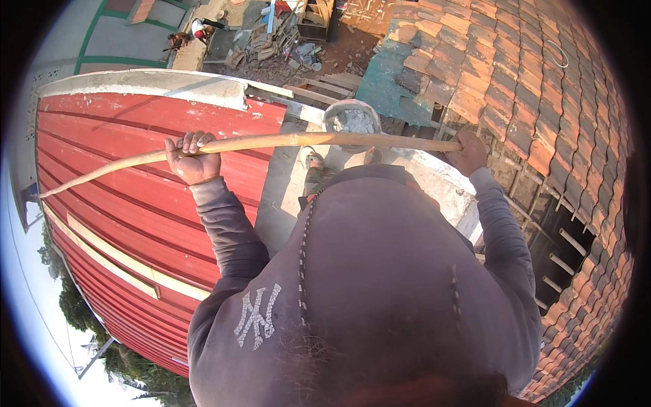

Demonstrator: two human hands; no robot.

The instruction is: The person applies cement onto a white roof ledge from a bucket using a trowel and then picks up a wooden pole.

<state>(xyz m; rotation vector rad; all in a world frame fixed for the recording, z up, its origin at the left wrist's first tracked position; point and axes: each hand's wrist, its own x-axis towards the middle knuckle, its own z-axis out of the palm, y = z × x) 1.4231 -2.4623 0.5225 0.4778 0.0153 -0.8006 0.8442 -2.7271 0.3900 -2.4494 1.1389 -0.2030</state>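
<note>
A long, slightly crooked wooden pole [298,140] runs across in front of my body, with its far left end out over the red roof. My left hand [193,160] is wrapped around it left of the middle, palm side showing. My right hand [468,152] grips it at its right end. Behind the pole, by my feet, stands a grey, cement-stained bucket [351,115], partly covered by the pole; what it holds is hard to make out.
My feet are on a narrow concrete ledge [277,197]. Left lies a red metal roof [135,197] with pale planks [122,258]. On the right, a tiled roof [502,61] has an open gap [559,251] with bare battens. Rubble [271,51] and people [200,30] are far below.
</note>
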